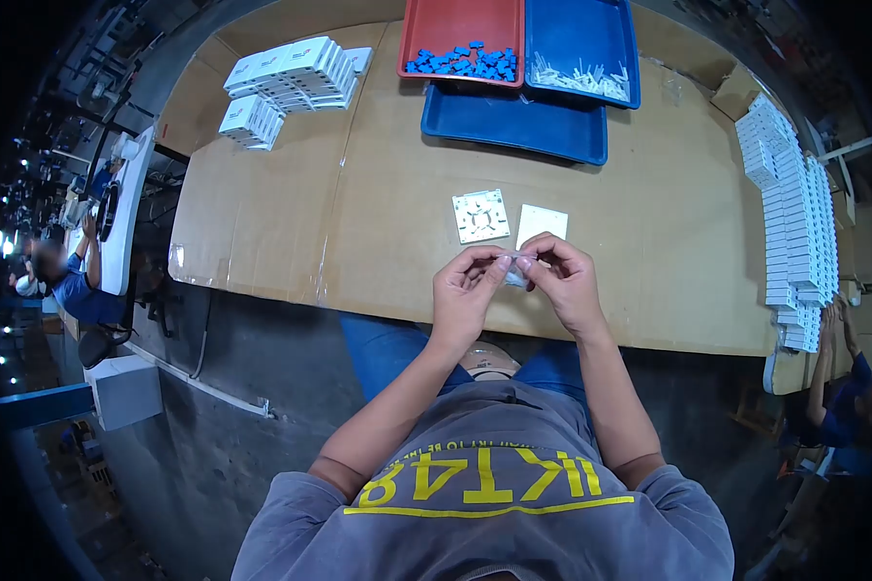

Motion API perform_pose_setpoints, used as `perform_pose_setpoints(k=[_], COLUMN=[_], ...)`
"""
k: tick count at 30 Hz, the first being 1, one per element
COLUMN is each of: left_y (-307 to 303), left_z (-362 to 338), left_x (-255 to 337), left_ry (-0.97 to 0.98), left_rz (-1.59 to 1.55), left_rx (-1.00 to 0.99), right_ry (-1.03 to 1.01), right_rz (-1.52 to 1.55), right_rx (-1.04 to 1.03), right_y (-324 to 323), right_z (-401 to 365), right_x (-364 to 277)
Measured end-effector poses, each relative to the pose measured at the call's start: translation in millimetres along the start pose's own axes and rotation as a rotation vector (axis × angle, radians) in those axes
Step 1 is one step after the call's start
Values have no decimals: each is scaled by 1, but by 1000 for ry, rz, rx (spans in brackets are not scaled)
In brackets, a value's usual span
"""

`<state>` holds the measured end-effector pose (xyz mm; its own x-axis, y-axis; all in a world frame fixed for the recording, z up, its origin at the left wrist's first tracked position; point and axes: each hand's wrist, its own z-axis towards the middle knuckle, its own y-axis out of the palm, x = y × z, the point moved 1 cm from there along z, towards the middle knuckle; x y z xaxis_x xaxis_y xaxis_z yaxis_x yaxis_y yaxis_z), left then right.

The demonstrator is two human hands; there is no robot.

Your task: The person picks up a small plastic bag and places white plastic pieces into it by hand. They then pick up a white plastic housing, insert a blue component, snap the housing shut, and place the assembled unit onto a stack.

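My left hand (472,293) and my right hand (564,283) meet near the front edge of the table. Thumb and fingers of each are pinched on what looks like a small clear plastic bag (515,277) with something whitish in it; its contents are too small to make out. Just beyond my fingers lies a flat white square cover (543,222), its lower part hidden by my right hand. To its left is a white square plate (481,216) with a round cut-out pattern in the middle.
A red tray (462,24) holds small blue parts (465,63), and a blue tray (581,29) holds thin clear-white pieces (583,79). Another blue tray (513,124) sits in front. White boxed units are stacked at left (295,73) and right (794,213). Other people work at both sides.
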<state>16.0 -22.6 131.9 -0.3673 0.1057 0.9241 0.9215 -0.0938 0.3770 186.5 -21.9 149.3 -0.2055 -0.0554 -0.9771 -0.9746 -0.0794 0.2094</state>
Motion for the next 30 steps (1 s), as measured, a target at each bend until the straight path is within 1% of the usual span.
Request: perform_pose_setpoints(k=[4, 7, 10, 13, 19, 25, 30], left_y=[3, 3, 3, 5, -1, 2, 2], left_z=[0, -2, -2, -1, 3, 2, 4], left_x=[2, 2, -2, 0, -1, -1, -3], left_ry=[15, 19, 11, -16, -69, -111, -147], left_rz=[-4, 50, 14, -32, -14, -91, -91], left_rx=[-14, -33, -18, 10, -67, -22, 52], right_ry=[-2, -36, -41, -17, 45, 98, 100], right_rz=[10, 38, 17, 3, 6, 71, 111], right_rx=[-9, -22, -25, -13, -24, 30, 50], right_y=[-3, -5, -5, -2, -8, -4, -2], right_z=[0, 0, 0, 2, 3, 1, 3], right_x=[0, 4, 3, 2, 3, 10, 11])
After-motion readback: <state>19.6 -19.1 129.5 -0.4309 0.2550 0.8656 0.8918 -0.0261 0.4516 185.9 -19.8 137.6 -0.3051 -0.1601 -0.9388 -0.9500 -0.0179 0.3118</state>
